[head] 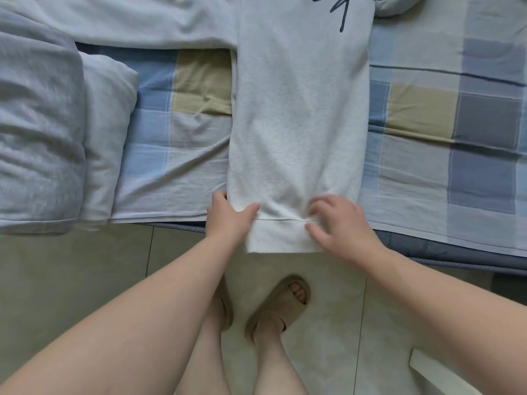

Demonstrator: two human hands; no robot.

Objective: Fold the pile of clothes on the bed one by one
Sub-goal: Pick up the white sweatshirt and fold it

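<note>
A light grey sweatshirt (pixel 299 115) with dark script lettering lies lengthwise on the bed, folded into a narrow strip, its ribbed hem hanging over the bed's near edge. One sleeve stretches out to the left at the top. My left hand (pixel 228 220) pinches the hem's left corner, thumb on top of the cloth. My right hand (pixel 339 226) grips the hem's right side with curled fingers bunching the fabric.
The bed carries a checked blue, grey and tan sheet (pixel 427 143). Folded pale blue bedding (pixel 42 124) lies at the left. Below is a tiled floor (pixel 71 266) with my feet in tan slippers (pixel 282 303). A white object (pixel 439 374) sits at lower right.
</note>
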